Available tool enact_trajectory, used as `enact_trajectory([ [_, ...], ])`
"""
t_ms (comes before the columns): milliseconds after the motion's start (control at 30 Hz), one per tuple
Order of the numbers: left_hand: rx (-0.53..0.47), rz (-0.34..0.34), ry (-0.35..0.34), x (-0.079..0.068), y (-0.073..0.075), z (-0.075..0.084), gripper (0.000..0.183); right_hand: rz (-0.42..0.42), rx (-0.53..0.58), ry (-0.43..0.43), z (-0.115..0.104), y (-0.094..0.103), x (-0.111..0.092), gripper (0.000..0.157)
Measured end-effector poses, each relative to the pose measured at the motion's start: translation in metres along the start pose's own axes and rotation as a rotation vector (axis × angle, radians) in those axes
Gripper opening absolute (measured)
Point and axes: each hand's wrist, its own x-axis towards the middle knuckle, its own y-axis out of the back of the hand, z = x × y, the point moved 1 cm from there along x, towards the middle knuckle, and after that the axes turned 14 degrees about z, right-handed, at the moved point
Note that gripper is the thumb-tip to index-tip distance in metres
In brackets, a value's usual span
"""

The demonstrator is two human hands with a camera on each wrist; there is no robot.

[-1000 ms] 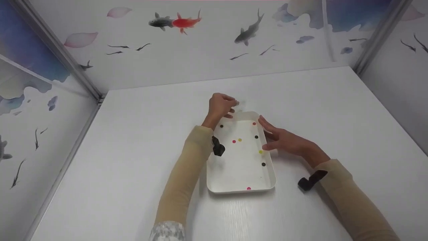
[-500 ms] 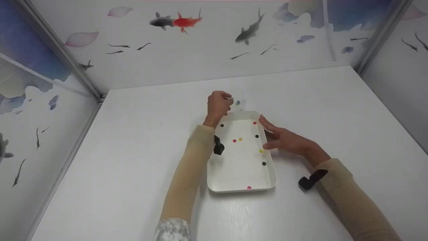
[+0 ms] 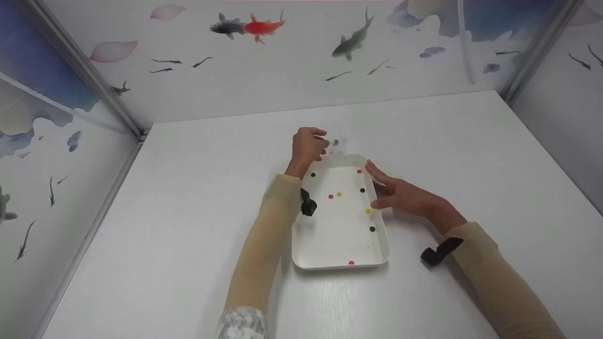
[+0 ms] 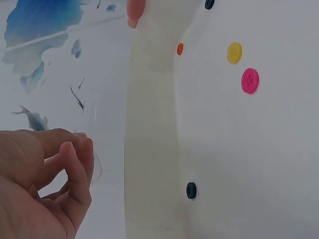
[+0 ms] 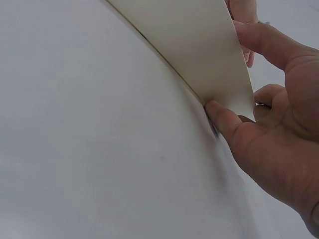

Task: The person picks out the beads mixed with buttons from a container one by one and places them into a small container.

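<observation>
A shallow white tray (image 3: 330, 240) holds several loose buttons: black (image 4: 191, 190), yellow (image 4: 234, 53), pink (image 4: 250, 80) and orange-red (image 4: 180, 49). My left hand (image 3: 307, 146) hovers past the tray's far left corner, fingers bent, with a gap between thumb and index finger. Beside its fingertips is a small clear container (image 3: 337, 145) with something dark inside; its thin transparent edge shows in the left wrist view. My right hand (image 3: 405, 197) rests against the tray's outer right wall. In the right wrist view its thumb (image 5: 219, 117) touches the bottom edge and its index finger (image 5: 259, 37) reaches the rim.
The tray and container stand on a white table (image 3: 188, 226). Behind the table rises a panel (image 3: 301, 84) printed with fish and petals, and similar panels flank both sides. A black wrist camera (image 3: 308, 205) overhangs the tray's left edge.
My left hand has drawn slightly left from over the clear container, uncovering the dark thing inside; its thumb and index finger have parted. My right hand and the tray stay put.
</observation>
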Motion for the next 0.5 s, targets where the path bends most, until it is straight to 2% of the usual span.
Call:
enact_trajectory([
  [233,-0.021,-0.03,0.005,-0.0021,0.0023,0.0005,0.031,-0.001,0.006,0.011,0.0006,-0.0001,-0.0004,0.104],
  [500,-0.025,-0.02,0.009,-0.0019,0.0068,0.0016,0.027,-0.008,0.01,0.037,0.0014,-0.0011,0.0001,0.103],
])
